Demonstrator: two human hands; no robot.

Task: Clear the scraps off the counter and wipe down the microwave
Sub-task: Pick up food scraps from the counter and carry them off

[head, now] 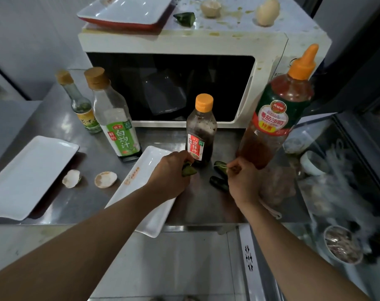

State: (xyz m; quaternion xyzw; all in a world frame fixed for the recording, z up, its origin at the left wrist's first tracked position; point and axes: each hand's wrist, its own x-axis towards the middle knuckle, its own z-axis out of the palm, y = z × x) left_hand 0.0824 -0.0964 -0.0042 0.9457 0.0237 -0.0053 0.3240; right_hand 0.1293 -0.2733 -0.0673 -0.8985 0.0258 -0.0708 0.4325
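Head view shows the left hand (169, 173) grasping a green cucumber scrap (188, 170) and the right hand (242, 181) pinching another dark green cucumber piece (219, 166), both just before the dark-sauce bottle with orange cap (201, 131), which a careless knuckle could topple.
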